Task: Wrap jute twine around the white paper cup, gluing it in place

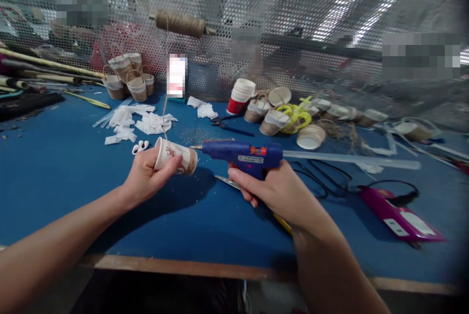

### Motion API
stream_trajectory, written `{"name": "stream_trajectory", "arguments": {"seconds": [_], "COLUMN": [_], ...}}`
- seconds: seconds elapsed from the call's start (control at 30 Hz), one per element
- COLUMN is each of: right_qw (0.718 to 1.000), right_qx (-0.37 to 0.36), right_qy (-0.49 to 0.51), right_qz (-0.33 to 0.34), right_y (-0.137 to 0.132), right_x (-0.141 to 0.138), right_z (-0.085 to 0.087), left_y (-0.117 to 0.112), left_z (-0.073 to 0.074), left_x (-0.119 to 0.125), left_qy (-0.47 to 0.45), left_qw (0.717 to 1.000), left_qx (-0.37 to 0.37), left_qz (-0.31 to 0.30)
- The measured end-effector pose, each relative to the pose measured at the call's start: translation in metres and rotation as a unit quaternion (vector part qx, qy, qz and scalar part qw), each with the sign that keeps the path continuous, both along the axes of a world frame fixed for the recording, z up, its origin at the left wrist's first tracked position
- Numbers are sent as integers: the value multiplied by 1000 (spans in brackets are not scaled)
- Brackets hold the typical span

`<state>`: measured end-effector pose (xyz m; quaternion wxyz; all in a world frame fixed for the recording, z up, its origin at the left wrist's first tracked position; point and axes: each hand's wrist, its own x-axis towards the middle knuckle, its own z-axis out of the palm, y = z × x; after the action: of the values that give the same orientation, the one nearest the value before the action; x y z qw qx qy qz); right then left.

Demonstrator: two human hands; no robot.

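Observation:
My left hand point(148, 175) grips a white printed paper cup point(170, 155), tilted on its side with its mouth toward the left. Brown twine is wound round the cup's base end, and a strand of twine point(164, 114) runs up from it to a spool point(179, 24). In my right hand point(271, 189) is a blue hot glue gun point(242, 154), its nozzle at the cup's base; I cannot tell whether it touches. A long clear glue stick point(351, 158) sticks out behind the gun. Below it lie scissors point(227, 182), partly hidden by my right hand.
Twine-wrapped cups with handles point(128, 77) stand at the back left; more cups point(274, 121) and a red-white cup stack point(241, 95) are at the back right. White lace scraps point(152, 122), pliers point(232, 126), a lit phone point(176, 77) and a purple power strip point(399, 214) lie about the blue table.

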<state>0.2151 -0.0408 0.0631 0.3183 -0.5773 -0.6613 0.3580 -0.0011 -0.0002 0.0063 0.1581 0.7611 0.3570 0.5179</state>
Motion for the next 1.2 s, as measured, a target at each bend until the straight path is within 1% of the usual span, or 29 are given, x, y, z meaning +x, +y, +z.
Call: {"name": "stream_trajectory", "arguments": {"seconds": [0.13, 0.2, 0.3, 0.5, 0.7, 1.0, 1.2], "right_qw": [999, 998, 998, 997, 996, 993, 994], "right_qx": [-5, -3, -2, 2, -3, -15, -19], "right_qy": [-45, -58, -63, -73, -90, -114, -104], "right_qz": [-1, -2, -3, 4, -7, -4, 5], "right_y": [-3, -3, -3, -3, -5, -7, -8], "right_x": [-3, -4, -3, -2, -2, -3, -2], "right_z": [4, 4, 3, 3, 4, 9, 9], "left_y": [3, 4, 5, 5, 5, 4, 5], "left_z": [0, 0, 0, -1, -2, 1, -1], "left_x": [1, 1, 1, -1, -1, 1, 2], "left_qy": [10, 17, 28, 35, 35, 40, 25], "left_qw": [996, 993, 991, 990, 992, 992, 994], "left_qx": [89, 115, 131, 131, 117, 120, 107], "left_qz": [-19, -18, -18, -36, -30, -15, -3]}}
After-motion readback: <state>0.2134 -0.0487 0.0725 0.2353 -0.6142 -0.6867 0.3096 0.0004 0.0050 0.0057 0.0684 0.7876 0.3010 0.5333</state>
